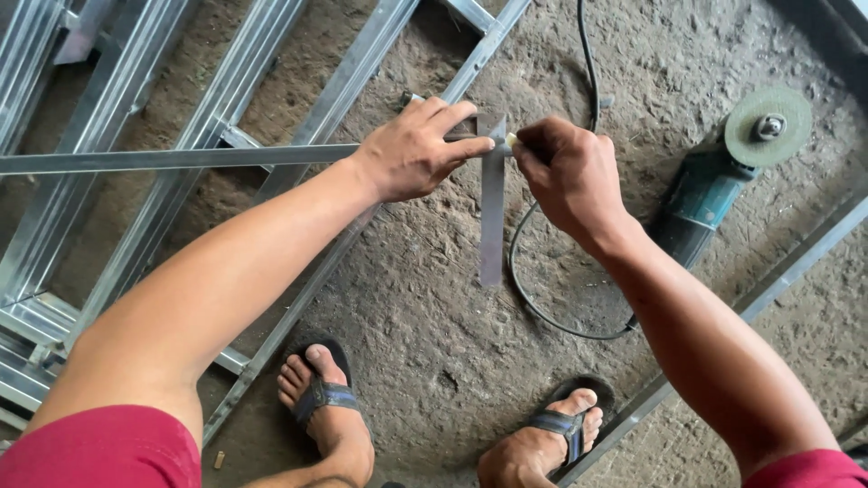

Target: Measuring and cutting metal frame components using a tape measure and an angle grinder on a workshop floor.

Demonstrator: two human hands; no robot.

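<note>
Dirt floor (434, 334), two hands — left hand (411, 149), right hand (568, 172) — one square (493, 208)

The metal square (492, 208) looks like bare steel, smooth and dull grey with a soft sheen. Left of it, the long metal bar (172, 160) and the channel frames (54, 208) are bright, galvanized-looking sheet metal, smooth and faintly glossy. Right of the square, the angle grinder (710, 194) has a matt teal plastic body, a grainy grey-green disc and a smooth black rubbery cable (524, 280). The floor (434, 307) beneath is rough, crumbly, matt brown earth or concrete.
</note>
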